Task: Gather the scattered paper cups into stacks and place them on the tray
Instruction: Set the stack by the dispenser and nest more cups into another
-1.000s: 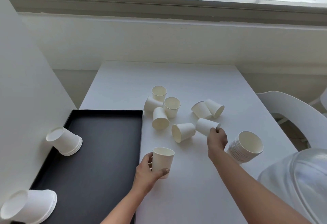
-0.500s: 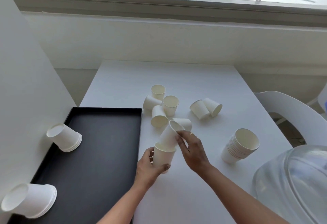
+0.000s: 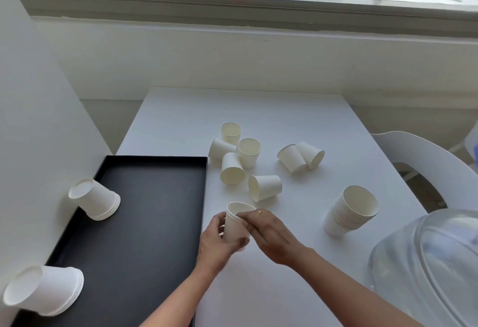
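My left hand (image 3: 216,242) grips a small stack of white paper cups (image 3: 236,223) just right of the black tray (image 3: 144,223). My right hand (image 3: 269,233) rests on the stack's rim with its fingers pinching the top cup. Several loose cups lie scattered beyond, the nearest one on its side (image 3: 265,187). A cluster (image 3: 234,153) sits further back, and a pair (image 3: 301,157) lies to the right. A taller stack (image 3: 350,210) leans at the right. Two upside-down stacks lean on the tray, one (image 3: 97,198) at its left edge and one (image 3: 45,290) at the near left.
A white wall panel (image 3: 31,145) stands along the tray's left side. A white chair (image 3: 424,166) is at the table's right edge. A clear rounded plastic object (image 3: 434,269) sits at the near right. The white table (image 3: 258,109) ends at a wall under a window.
My right hand took a cup lying on the table, carried it left and pushed it down into the cup held by my left hand.
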`<act>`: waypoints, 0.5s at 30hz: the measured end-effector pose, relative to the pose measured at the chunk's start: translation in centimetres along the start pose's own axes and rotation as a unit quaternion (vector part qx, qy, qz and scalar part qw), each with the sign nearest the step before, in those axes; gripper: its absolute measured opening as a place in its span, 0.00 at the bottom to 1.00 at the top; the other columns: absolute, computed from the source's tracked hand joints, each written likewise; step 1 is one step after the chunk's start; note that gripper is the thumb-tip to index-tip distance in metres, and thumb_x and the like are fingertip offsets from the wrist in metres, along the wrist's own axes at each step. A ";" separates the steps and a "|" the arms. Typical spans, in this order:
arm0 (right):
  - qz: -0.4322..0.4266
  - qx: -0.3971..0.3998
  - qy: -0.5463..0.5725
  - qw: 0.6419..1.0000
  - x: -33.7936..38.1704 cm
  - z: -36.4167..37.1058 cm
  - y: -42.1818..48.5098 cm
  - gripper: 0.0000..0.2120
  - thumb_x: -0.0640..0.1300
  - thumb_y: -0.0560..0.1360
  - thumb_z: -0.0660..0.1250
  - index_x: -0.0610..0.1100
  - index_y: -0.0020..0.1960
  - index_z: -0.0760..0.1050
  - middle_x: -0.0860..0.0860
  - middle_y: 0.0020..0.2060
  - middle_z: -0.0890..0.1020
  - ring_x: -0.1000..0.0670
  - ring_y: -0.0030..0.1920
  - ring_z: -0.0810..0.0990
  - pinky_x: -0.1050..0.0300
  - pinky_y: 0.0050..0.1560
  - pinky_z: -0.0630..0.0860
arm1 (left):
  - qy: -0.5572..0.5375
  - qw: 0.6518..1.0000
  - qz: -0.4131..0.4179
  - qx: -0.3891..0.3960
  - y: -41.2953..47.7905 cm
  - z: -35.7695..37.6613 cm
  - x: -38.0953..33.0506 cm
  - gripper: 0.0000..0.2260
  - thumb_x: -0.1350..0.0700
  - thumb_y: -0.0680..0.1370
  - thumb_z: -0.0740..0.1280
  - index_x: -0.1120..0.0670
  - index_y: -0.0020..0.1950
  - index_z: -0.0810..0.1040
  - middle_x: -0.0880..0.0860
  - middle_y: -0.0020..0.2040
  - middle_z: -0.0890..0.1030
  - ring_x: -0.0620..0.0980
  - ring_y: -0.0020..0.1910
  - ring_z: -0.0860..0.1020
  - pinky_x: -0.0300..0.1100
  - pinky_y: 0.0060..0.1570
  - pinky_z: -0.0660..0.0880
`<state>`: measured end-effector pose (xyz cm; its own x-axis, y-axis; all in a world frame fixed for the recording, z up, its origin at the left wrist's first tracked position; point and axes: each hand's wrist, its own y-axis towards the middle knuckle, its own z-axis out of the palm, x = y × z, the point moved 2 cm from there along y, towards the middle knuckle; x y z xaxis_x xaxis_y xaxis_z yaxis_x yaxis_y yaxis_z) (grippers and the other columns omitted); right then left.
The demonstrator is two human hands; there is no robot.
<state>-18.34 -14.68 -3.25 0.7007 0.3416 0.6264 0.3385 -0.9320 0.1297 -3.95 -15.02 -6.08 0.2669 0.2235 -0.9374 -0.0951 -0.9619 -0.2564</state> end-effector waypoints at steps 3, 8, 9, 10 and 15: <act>-0.005 0.039 0.006 0.999 0.1 0.2 -0.2 0.19 0.48 0.79 0.51 0.44 0.65 0.71 0.47 0.58 0.78 0.52 0.58 0.70 0.67 0.60 0.59 | 0.006 1.000 -0.003 -0.003 0.0 0.0 0.3 0.27 0.60 0.63 0.78 0.47 0.57 0.71 0.47 0.51 0.79 0.44 0.50 0.78 0.27 0.37 0.75; 0.033 0.008 0.069 0.997 -0.5 -0.8 0.6 0.23 0.52 0.77 0.49 0.44 0.66 0.68 0.52 0.64 0.70 0.58 0.64 0.66 0.68 0.65 0.61 | 0.005 1.000 -0.010 -0.003 0.1 0.0 0.3 0.29 0.59 0.64 0.78 0.52 0.62 0.71 0.50 0.53 0.79 0.45 0.49 0.78 0.30 0.38 0.75; 0.037 -0.022 0.053 0.998 -0.9 -1.2 0.9 0.24 0.52 0.76 0.49 0.44 0.66 0.69 0.51 0.64 0.71 0.58 0.64 0.65 0.68 0.64 0.61 | 0.006 1.000 -0.013 -0.006 0.1 0.0 0.3 0.29 0.59 0.64 0.77 0.52 0.63 0.71 0.51 0.54 0.79 0.46 0.49 0.78 0.29 0.38 0.74; 0.040 -0.047 0.021 0.998 -1.2 -1.7 1.2 0.23 0.50 0.75 0.50 0.44 0.65 0.70 0.50 0.64 0.71 0.57 0.64 0.65 0.68 0.63 0.60 | 0.006 1.000 -0.016 -0.008 0.1 -0.1 0.4 0.30 0.59 0.65 0.77 0.52 0.64 0.70 0.51 0.54 0.78 0.46 0.49 0.78 0.28 0.37 0.74; 0.063 -0.039 -0.156 0.985 -3.2 -3.2 3.6 0.26 0.37 0.72 0.62 0.42 0.71 0.65 0.45 0.70 0.67 0.46 0.71 0.64 0.54 0.69 0.64 | -0.011 0.999 -0.028 -0.014 0.0 -0.4 0.8 0.34 0.59 0.65 0.77 0.50 0.67 0.66 0.51 0.54 0.78 0.49 0.49 0.78 0.33 0.41 0.75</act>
<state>-21.33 -19.50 -2.34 0.8973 0.2323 0.3753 0.1965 -0.9716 0.1317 -3.39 -14.90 -6.78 0.2491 0.2807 -0.9269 -0.0539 -0.9516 -0.3026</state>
